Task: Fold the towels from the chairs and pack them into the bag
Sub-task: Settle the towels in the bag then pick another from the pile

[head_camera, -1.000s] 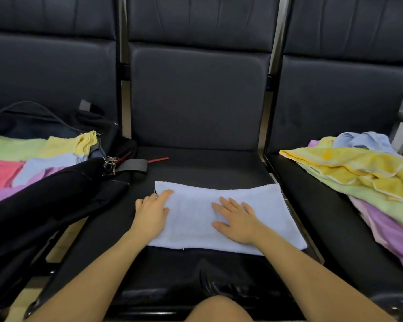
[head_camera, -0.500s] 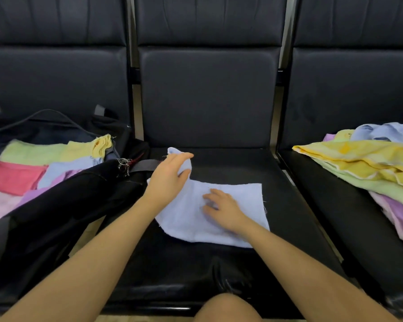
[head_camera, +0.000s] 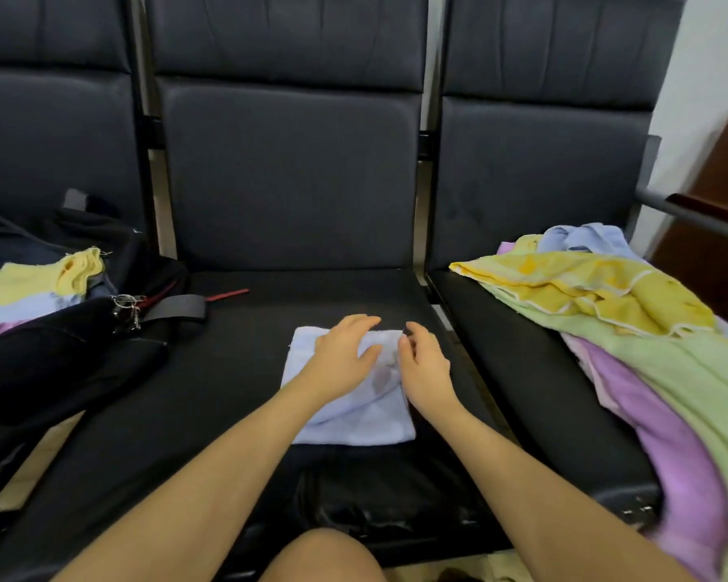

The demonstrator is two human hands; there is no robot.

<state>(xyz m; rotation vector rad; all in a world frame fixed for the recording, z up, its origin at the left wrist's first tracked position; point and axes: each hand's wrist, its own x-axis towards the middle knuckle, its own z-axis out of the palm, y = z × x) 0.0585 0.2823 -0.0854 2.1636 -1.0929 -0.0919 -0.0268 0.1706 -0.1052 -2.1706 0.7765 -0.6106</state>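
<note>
- Left hand lies palm-down on the light blue towel, fingers spread and fairly straight, pressing the cloth flat, nothing gripped.
- Right hand sits at the towel's right edge, fingers loosely curled; thumb and fingertips look to be touching the top right corner, but can't tell if it's a real pinch.
- Towel is folded into a small square, flat on the middle chair seat, a bit right of centre.
- Black bag on the left chair, open, its edge and strap spilling onto the middle seat. Folded towels inside: yellow, green, pale blue, purple.
- Unfolded pile on the right chair: yellow on top, then green and purple, a blue one at the back. Well apart from both hands.
- Person's knee at bottom centre of view.
</note>
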